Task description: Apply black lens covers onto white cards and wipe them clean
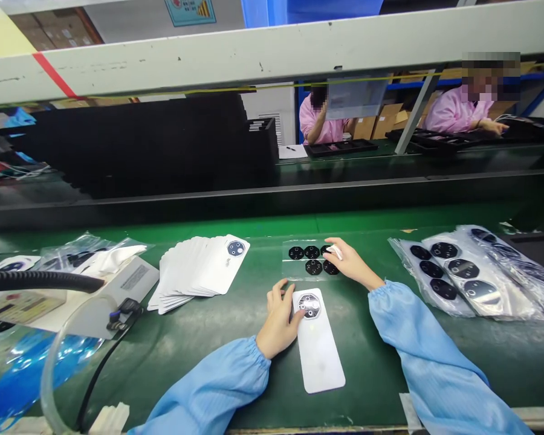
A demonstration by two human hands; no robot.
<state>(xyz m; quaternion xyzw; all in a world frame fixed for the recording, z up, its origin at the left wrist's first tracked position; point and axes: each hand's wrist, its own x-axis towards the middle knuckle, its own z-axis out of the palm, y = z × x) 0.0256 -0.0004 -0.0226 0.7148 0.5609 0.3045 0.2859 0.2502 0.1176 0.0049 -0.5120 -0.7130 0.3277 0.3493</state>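
A white phone back cover (321,347) with a round camera area lies flat on the green bench. My left hand (281,319) rests at its upper left edge, fingers apart, thumb touching the camera area. Just beyond the cover is a clear sheet (294,271) bearing several black round stickers (314,266) with small holes. My right hand (352,264) is over the sheet's right side, fingertips bent together at the upper right sticker. Something small and white shows at those fingertips; whether it is a finger cover or a held piece is unclear.
A fanned stack of white covers (194,266) lies to the left. Further left stand a white machine (133,287) and a black ribbed hose (40,281). Bagged round stickers (474,272) lie at right. Beyond the rail (272,54), two people in pink sit near black trays (340,147).
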